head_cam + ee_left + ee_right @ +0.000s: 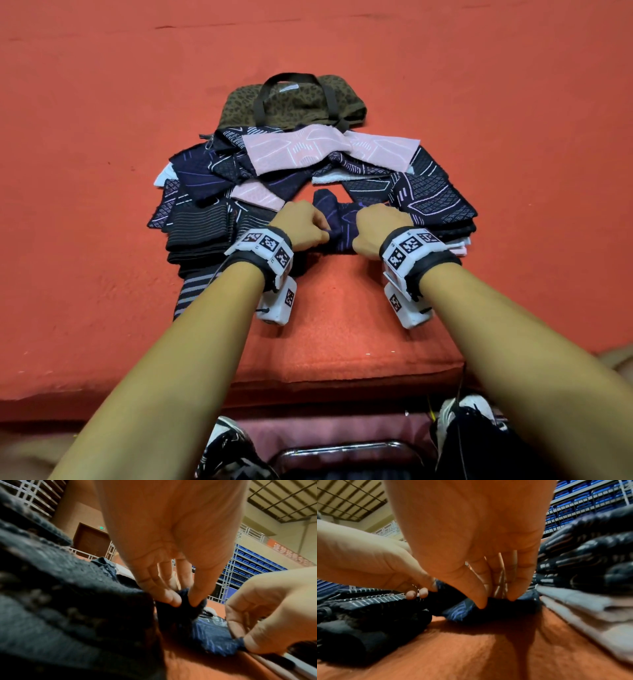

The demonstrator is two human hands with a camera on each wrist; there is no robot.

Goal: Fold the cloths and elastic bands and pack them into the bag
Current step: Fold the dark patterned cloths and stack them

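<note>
Both hands pinch one dark navy cloth [339,219] lying on the red cover [342,308]: the left hand [303,224] grips its left edge between thumb and fingers, the right hand [378,228] its right edge. Folded stacks sit on either side, the leopard-print bag [291,99] beyond them.

One bag [294,101] with a leopard print lies at the far side, and it has two dark handles. Two hands are in view, the left hand [303,224] and the right hand [378,229], each wearing one wristband with printed markers. One dark blue cloth [337,219] sits between them. Two pink cloths [329,149] show plainly in the heap, and at least two white ones. The dark patterned cloths overlap too much to count exactly; perhaps a dozen. Two shoes show at the bottom edge.
</note>
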